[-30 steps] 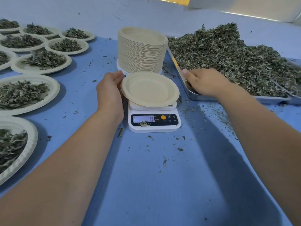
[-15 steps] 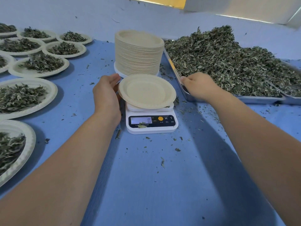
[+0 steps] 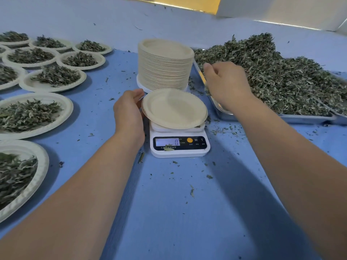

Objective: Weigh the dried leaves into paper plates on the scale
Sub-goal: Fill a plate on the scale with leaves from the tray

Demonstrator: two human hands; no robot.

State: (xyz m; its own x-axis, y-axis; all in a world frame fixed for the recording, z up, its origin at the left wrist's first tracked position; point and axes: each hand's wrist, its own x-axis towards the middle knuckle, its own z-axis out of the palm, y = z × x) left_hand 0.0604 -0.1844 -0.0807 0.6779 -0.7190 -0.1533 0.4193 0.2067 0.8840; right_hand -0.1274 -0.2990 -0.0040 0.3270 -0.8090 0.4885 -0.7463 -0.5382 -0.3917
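Right hand point(image 3: 225, 85) blurred over dried leaves point(image 3: 281, 76), grasp unclear, left hand point(image 3: 127, 111) holding plate point(image 3: 174, 109)

Pretty bright, even light; soft forearm shadows on the blue cloth-covered table point(image 3: 169, 212). The right hand point(image 3: 225, 85) looks blurry, and the wide-angle edges bend.

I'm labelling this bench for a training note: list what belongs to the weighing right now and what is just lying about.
In the job: empty paper plate; scale, reading 0; dried leaves; metal tray; stack of paper plates; left hand, holding the plate's rim; right hand, over the leaves.
Lying about: filled plates, already done; leaf scraps on the blue cloth.
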